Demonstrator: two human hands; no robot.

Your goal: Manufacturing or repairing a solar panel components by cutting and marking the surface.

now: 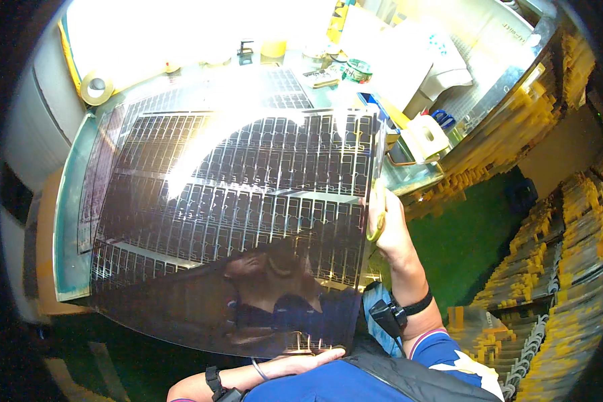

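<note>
A large dark glossy film sheet with rows of printed line patterns fills the middle of the view, tilted up toward me. My right hand grips its right edge, fingers partly hidden behind it. A small yellow-green curved thing shows at that hand; its kind is unclear. Along the near lower edge my left hand holds the sheet from below, with part of the fingers covered by it. The lower part of the sheet mirrors a blurred reflection. Beneath it lies another patterned sheet on the glass-topped table.
A tape roll stands at the back left. Toward the back right are a green round tin, a white tape dispenser and blue-handled scissors. Glare washes out the back. Racks with yellow parts line the right side.
</note>
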